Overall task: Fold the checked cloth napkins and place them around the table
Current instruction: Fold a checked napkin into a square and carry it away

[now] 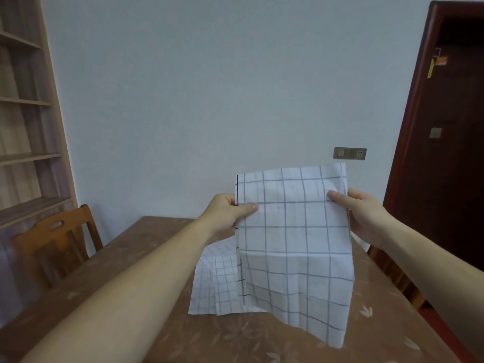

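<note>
I hold a white napkin with a grey checked pattern upright in the air above the table. My left hand pinches its left edge, thumb in front. On the opposite edge, my right hand grips at about the same height. The cloth hangs down, its lower part creased and its bottom corner near the table top. Behind it, to the lower left, more checked cloth rests on the table, partly hidden.
The table wears a brown cloth with a pale flower print. A wooden chair stands at its left side, with tall shelves behind. A dark door is at the right, and another chair's edge shows there.
</note>
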